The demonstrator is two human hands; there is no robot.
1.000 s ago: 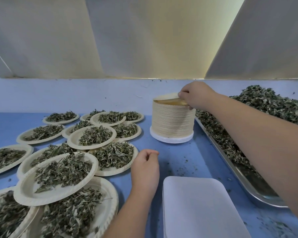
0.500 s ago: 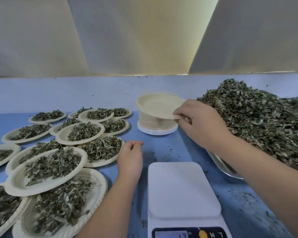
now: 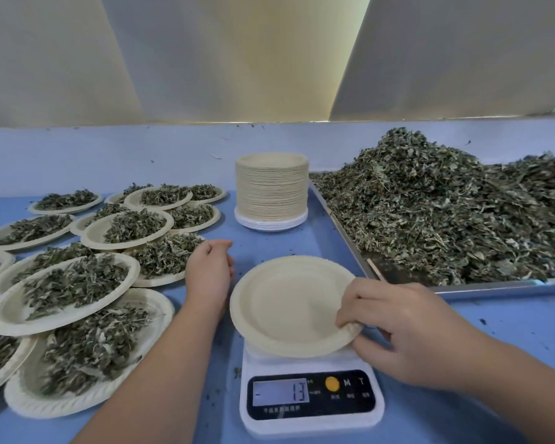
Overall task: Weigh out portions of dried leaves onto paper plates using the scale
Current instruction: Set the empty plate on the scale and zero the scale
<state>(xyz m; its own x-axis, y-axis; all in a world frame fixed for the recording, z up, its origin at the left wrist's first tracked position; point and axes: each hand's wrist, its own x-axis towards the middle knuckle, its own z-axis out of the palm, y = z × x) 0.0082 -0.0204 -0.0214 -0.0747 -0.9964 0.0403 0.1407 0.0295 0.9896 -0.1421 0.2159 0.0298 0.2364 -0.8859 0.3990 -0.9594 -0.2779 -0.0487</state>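
Observation:
An empty paper plate (image 3: 285, 302) lies on the white digital scale (image 3: 311, 398), whose display reads 13. My right hand (image 3: 398, 328) pinches the plate's right rim between thumb and fingers. My left hand (image 3: 209, 273) rests on the blue table left of the scale, fingers loosely curled, holding nothing. A tall stack of empty paper plates (image 3: 271, 190) stands behind the scale. A big heap of dried leaves (image 3: 446, 206) fills a metal tray (image 3: 494, 286) on the right.
Several paper plates filled with dried leaves (image 3: 74, 283) overlap one another across the left of the blue table (image 3: 510, 322). Leaf crumbs are scattered on the table. A pale wall and slanted panels rise behind.
My right hand has carried the top plate from the stack down onto the scale. The view has tilted down, showing the scale's display. My left hand has stayed in place.

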